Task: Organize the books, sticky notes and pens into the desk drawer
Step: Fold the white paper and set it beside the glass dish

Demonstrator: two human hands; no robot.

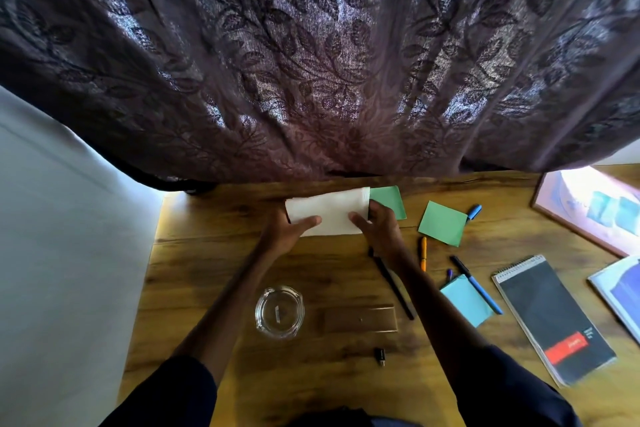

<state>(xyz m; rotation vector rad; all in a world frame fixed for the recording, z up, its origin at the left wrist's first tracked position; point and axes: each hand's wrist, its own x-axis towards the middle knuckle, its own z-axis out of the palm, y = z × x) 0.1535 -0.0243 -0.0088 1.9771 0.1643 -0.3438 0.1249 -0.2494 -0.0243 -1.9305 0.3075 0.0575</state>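
Both hands grip a folded white cloth [329, 211] at the back of the wooden desk [214, 371]: my left hand [289, 230] on its left end, my right hand [375, 227] on its right end. A green sticky pad [391, 199] lies partly under the cloth's right edge. Another green pad [442, 224] and a light blue pad [467, 300] lie to the right. Around them are an orange pen [423, 253], a blue pen [479, 286], a blue-capped marker [473, 211] and a black pen [398, 291]. A black spiral notebook [550, 317] sits further right.
A glass ashtray [279, 311] and a brown flat case [360, 319] lie near me, with a small black cap [380, 355]. A framed picture [588, 208] and a book [620, 291] are at the right edge. A dark patterned curtain [311, 62] hangs behind the desk.
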